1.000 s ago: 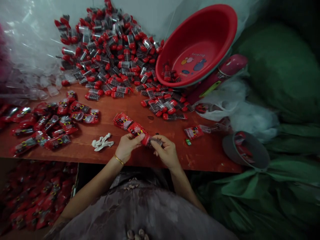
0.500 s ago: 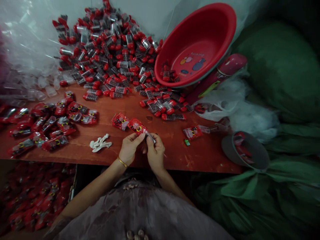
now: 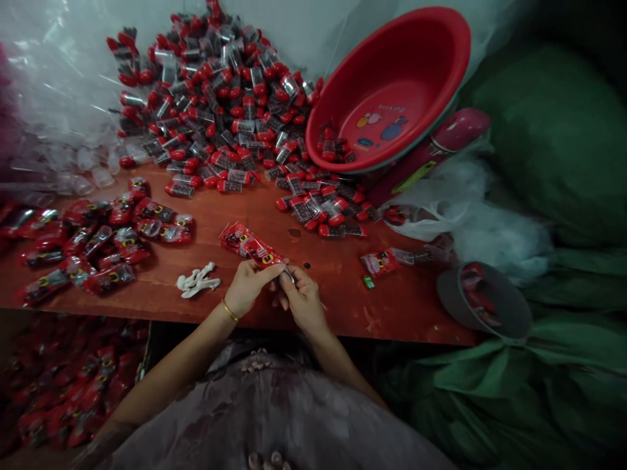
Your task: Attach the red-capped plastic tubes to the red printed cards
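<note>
My left hand is closed, pinching the near end of a red printed plastic packet between thumb and fingers. My right hand meets it there, closed on a small clear tube at the packet's mouth. Fingers cover most of the tube, so how deep it sits in the packet is unclear. Beyond the held packet, a second red packet lies on the table, its end against or under the first. White crumpled strips rest left of my left hand.
A large pile of red-capped tubes stands at the back beside a tilted red basin. Filled red packets lie to the left. On the right are a loose packet, a small green piece and a grey bowl.
My right hand has moved left and closer to my left hand. The dark tube, which stuck out toward the right, is now mostly hidden. The held packet tilted up, then came down again.
</note>
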Demonstrator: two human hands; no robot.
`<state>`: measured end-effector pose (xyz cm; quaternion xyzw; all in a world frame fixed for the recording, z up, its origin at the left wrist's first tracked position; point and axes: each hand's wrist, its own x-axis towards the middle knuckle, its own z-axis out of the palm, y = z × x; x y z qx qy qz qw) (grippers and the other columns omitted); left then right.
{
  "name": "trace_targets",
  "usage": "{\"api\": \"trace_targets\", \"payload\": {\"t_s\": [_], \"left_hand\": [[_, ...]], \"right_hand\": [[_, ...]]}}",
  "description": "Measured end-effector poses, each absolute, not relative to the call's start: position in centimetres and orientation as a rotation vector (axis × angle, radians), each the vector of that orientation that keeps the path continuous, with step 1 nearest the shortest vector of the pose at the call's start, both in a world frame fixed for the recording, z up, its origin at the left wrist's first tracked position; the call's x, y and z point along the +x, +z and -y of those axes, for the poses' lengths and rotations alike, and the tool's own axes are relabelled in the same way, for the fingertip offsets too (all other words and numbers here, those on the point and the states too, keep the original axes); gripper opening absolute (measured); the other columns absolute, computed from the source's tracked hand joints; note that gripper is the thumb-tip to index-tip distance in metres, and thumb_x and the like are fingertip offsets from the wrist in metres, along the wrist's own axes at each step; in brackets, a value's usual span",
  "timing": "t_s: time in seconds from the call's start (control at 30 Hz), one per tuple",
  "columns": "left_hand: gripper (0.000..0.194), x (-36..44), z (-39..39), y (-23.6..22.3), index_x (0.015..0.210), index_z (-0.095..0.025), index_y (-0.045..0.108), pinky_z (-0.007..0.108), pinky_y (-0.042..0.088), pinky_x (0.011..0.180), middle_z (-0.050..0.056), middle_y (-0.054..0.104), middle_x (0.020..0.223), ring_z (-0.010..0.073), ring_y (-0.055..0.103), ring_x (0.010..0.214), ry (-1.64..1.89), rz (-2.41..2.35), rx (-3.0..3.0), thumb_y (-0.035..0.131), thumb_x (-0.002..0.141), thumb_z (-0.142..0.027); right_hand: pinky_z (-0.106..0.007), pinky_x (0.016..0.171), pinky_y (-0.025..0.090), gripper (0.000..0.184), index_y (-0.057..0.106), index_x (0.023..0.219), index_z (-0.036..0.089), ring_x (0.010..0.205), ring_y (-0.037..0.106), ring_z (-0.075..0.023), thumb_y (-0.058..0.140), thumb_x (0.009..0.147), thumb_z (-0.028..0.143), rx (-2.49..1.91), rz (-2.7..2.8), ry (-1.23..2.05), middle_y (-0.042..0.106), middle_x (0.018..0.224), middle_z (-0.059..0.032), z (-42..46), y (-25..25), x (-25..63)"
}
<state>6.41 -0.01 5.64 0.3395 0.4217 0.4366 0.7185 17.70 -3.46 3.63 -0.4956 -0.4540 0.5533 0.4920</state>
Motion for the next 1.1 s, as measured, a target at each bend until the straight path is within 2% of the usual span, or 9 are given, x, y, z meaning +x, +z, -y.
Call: {"api": "trace_targets", "payload": {"t_s": [0.07, 0.17, 0.27, 0.43, 0.6, 0.77, 0.87, 1.03, 1.1], "left_hand": [[0.031, 6.3, 0.1, 5.9, 0.071, -0.012, 0.070, 0.021, 0.038, 0.037, -0.002, 0.054, 0.045, 0.0092, 0.047, 0.039, 0.958, -0.941, 0.744, 0.077, 0.057, -0.039], [0.033, 6.6, 0.5, 6.2, 0.072, -0.013, 0.070, 0.019, 0.036, 0.035, 0.004, 0.067, 0.064, 0.0079, 0.048, 0.043, 1.082, -0.964, 0.624, 0.076, 0.057, -0.041], [0.036, 7.2, 0.8, 6.2, 0.076, -0.013, 0.070, 0.018, 0.032, 0.033, 0.006, 0.071, 0.075, 0.0060, 0.046, 0.042, 1.125, -0.980, 0.522, 0.073, 0.060, -0.044], [0.028, 7.0, 0.8, 6.2, 0.069, -0.012, 0.069, 0.018, 0.028, 0.031, 0.006, 0.070, 0.067, 0.0057, 0.043, 0.037, 1.021, -0.991, 0.607, 0.072, 0.059, -0.038], [0.026, 6.6, 0.8, 6.4, 0.074, -0.012, 0.070, 0.018, 0.028, 0.027, 0.000, 0.061, 0.052, 0.0047, 0.035, 0.030, 0.907, -0.988, 0.743, 0.070, 0.062, -0.035], [0.037, 6.7, 0.6, 6.4, 0.087, -0.011, 0.069, 0.019, 0.038, 0.037, -0.001, 0.059, 0.054, 0.0068, 0.046, 0.039, 0.937, -0.924, 0.771, 0.074, 0.061, -0.038], [0.033, 6.7, 0.2, 6.0, 0.077, -0.012, 0.069, 0.017, 0.040, 0.046, -0.001, 0.061, 0.060, 0.0045, 0.047, 0.046, 1.098, -0.918, 0.765, 0.072, 0.066, -0.043], [0.031, 7.2, 0.5, 5.6, 0.070, -0.013, 0.066, 0.017, 0.040, 0.044, -0.002, 0.059, 0.059, 0.0059, 0.048, 0.049, 1.097, -0.868, 0.775, 0.072, 0.066, -0.043], [0.030, 7.1, 0.6, 5.8, 0.066, -0.013, 0.065, 0.017, 0.041, 0.042, -0.004, 0.055, 0.053, 0.0056, 0.046, 0.045, 1.077, -0.851, 0.738, 0.075, 0.062, -0.041]], "right_hand": [[-0.021, 0.045, 0.043, 0.028, 0.055, 0.088, 0.021, 0.039, 0.042, -0.0050, 0.051, 0.084, 0.049, -1.178, 1.085, 1.363, 0.059, 0.068, 0.0041, 3.7, 3.5, 17.6], [-0.021, 0.051, 0.044, 0.025, 0.055, 0.093, 0.021, 0.048, 0.049, -0.0068, 0.052, 0.084, 0.045, -1.191, 1.116, 1.307, 0.059, 0.070, 0.0036, 4.0, 3.7, 17.5], [-0.020, 0.047, 0.041, 0.025, 0.055, 0.093, 0.021, 0.046, 0.049, -0.0062, 0.050, 0.085, 0.044, -1.177, 1.163, 1.359, 0.059, 0.069, 0.0038, 4.2, 4.2, 17.5], [-0.017, 0.034, 0.029, 0.029, 0.056, 0.087, 0.020, 0.034, 0.038, -0.0030, 0.052, 0.083, 0.048, -1.166, 1.048, 1.465, 0.056, 0.062, 0.0051, 4.5, 4.3, 17.2], [-0.019, 0.038, 0.037, 0.030, 0.055, 0.082, 0.019, 0.032, 0.030, -0.0014, 0.053, 0.082, 0.049, -1.093, 0.924, 1.510, 0.053, 0.059, 0.0064, 4.6, 4.2, 16.3], [-0.018, 0.038, 0.030, 0.030, 0.052, 0.080, 0.019, 0.037, 0.037, -0.0049, 0.052, 0.083, 0.049, -1.203, 1.056, 1.241, 0.043, 0.048, 0.0089, 4.4, 4.6, 16.4], [-0.018, 0.040, 0.031, 0.027, 0.053, 0.085, 0.018, 0.038, 0.040, -0.0056, 0.050, 0.085, 0.046, -1.235, 1.149, 1.219, 0.045, 0.049, 0.0086, 4.2, 5.0, 17.0], [-0.018, 0.037, 0.029, 0.026, 0.053, 0.084, 0.018, 0.035, 0.036, -0.0049, 0.050, 0.085, 0.043, -1.269, 1.130, 1.213, 0.042, 0.046, 0.0100, 3.7, 5.5, 17.3], [-0.017, 0.038, 0.031, 0.025, 0.053, 0.082, 0.019, 0.035, 0.039, -0.0049, 0.052, 0.084, 0.043, -1.243, 1.115, 1.253, 0.046, 0.048, 0.0090, 3.5, 5.6, 17.3]]}}
